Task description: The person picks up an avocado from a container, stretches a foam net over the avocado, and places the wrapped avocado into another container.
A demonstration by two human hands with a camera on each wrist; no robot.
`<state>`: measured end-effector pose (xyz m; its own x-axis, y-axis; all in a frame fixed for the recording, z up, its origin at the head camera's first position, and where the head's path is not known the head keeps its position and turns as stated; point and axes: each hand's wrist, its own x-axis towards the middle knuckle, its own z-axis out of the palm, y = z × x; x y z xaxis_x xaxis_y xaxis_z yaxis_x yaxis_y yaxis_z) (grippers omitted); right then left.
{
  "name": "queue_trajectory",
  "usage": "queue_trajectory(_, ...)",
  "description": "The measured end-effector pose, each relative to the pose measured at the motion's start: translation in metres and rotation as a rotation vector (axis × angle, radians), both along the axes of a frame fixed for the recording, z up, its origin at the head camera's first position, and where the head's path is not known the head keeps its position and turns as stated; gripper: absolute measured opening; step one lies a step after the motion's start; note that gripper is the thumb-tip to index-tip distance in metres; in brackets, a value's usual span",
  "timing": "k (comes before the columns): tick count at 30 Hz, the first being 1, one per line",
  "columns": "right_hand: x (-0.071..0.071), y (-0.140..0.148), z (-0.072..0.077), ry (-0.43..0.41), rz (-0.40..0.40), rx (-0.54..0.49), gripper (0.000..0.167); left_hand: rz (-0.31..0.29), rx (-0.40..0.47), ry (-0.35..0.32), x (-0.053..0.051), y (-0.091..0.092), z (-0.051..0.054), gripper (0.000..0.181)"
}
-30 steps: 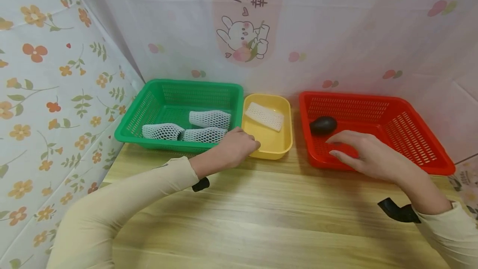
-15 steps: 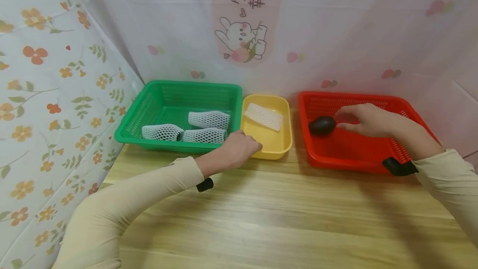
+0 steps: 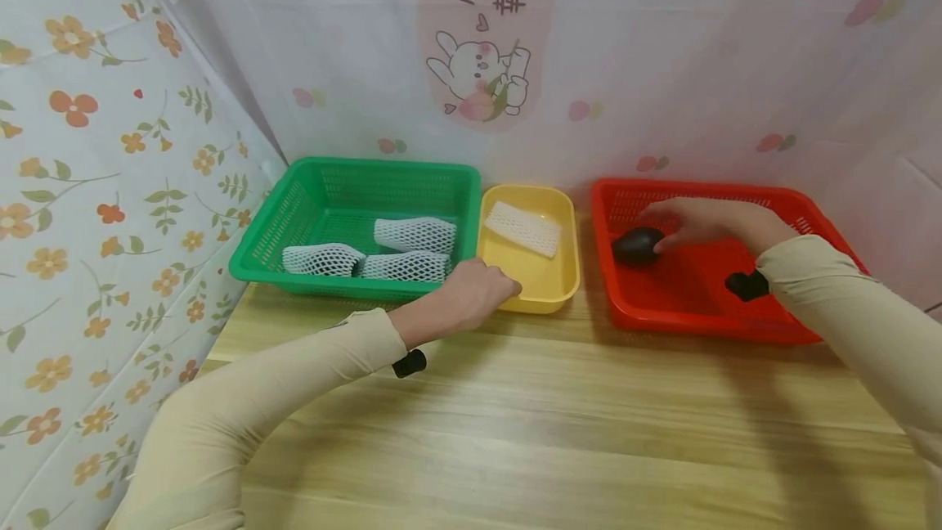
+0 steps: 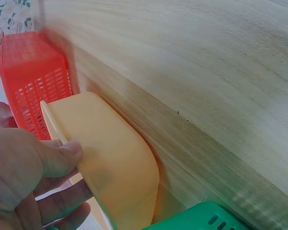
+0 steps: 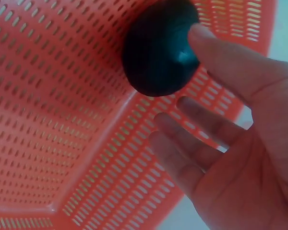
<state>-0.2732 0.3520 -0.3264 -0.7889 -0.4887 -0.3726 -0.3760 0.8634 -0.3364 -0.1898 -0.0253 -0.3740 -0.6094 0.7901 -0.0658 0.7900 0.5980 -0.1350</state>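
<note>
My left hand (image 3: pixel 469 297) grips the near left rim of a yellow tray (image 3: pixel 540 301); in the left wrist view its thumb (image 4: pixel 69 152) presses the outer wall while other fingers go inside. A white foam net sleeve (image 3: pixel 524 229) lies flat in that tray. My right hand (image 3: pixel 706 221) reaches into the red basket (image 3: pixel 699 324), beside a dark, smooth, egg-shaped thing (image 3: pixel 637 246) that resembles an avocado. From the right wrist, its thumb tip overlaps the dark thing (image 5: pixel 158 52), and whether they touch is unclear. Three fingers (image 5: pixel 180 143) extend loosely below it, apart.
Left of the tray stands a green basket (image 3: pixel 353 289) with three things (image 3: pixel 415 234) in white foam nets. All the containers sit along the back of a wooden table (image 3: pixel 515 424). Behind them hangs a printed cloth (image 3: pixel 662 47), with a floral one (image 3: pixel 96 186) at left.
My right hand has moved over the red basket's near rim and in to the dark egg-shaped thing. The left hand keeps its grip on the yellow tray.
</note>
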Motion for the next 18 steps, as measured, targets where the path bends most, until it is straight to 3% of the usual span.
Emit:
queue_trajectory(6, -0.01, -0.009, -0.004, -0.052, 0.03, 0.01, 0.07, -0.009, 0.008, -0.008, -0.001, 0.002, 0.003, 0.023)
queue_trajectory(18, -0.013, -0.018, -0.019, -0.109, 0.068, 0.088, 0.061, 0.007, 0.005, -0.03, 0.001, 0.001, 0.003, 0.021)
